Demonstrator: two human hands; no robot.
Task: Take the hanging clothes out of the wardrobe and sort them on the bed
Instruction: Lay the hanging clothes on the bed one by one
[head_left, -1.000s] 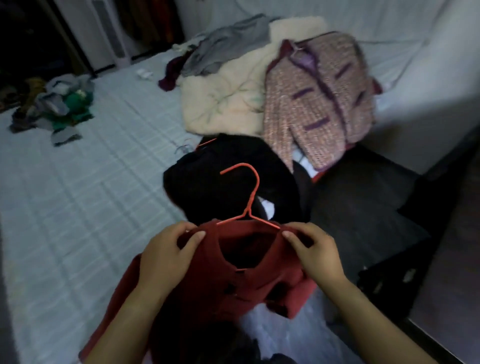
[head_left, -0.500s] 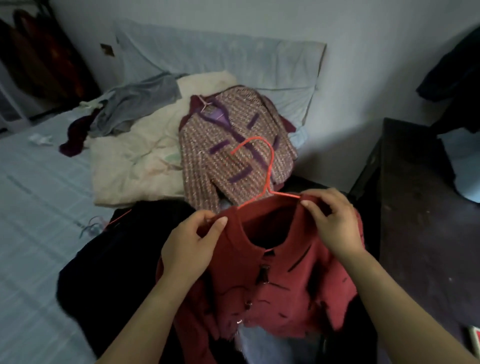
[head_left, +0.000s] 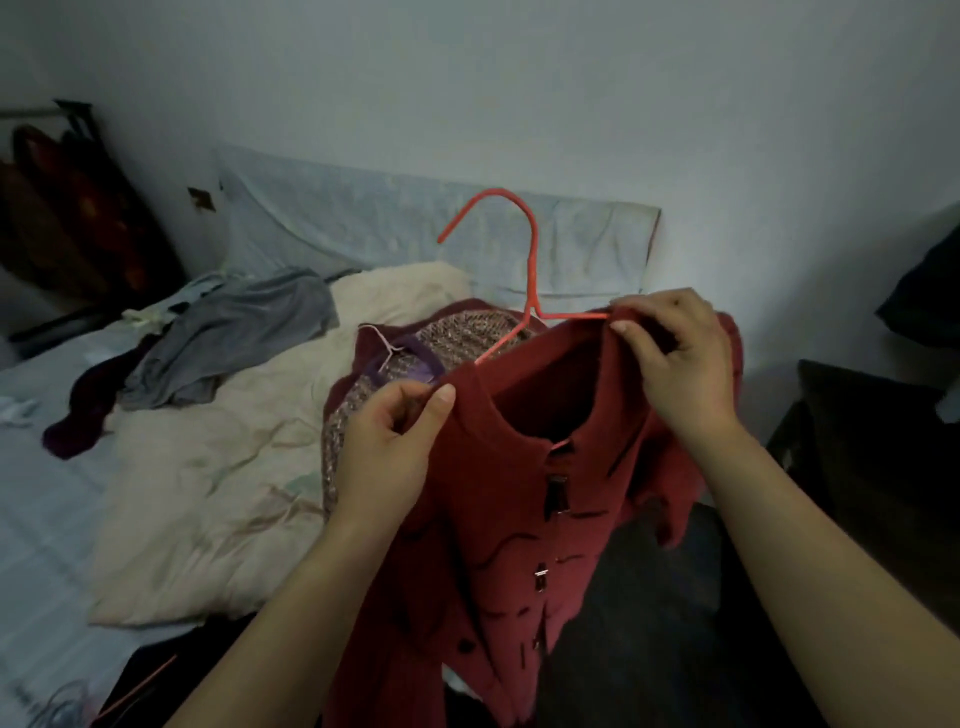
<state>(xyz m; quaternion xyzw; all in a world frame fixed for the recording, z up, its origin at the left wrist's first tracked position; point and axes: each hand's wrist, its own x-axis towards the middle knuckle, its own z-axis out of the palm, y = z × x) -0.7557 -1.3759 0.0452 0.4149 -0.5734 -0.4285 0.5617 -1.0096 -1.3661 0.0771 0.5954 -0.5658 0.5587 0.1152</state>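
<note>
While raised, left hand (head_left: 387, 452) and right hand (head_left: 670, 358) fingers pinch red cardigan (head_left: 519, 519) shoulders on hanger (head_left: 530, 260).

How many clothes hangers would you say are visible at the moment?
3: an orange hanger in the held red cardigan, a pale hanger in the tweed jacket, an orange one bottom left. Others may be hidden under clothes.

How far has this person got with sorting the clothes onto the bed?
Partway, it seems. Already on the bed: a tweed jacket on its hanger, a grey garment and a cream quilt. In hand: a red cardigan on an orange hanger, the left hand and right hand each with a grip on a shoulder. It is not yet laid down. The wardrobe is out of view, so what remains is unclear.
</note>
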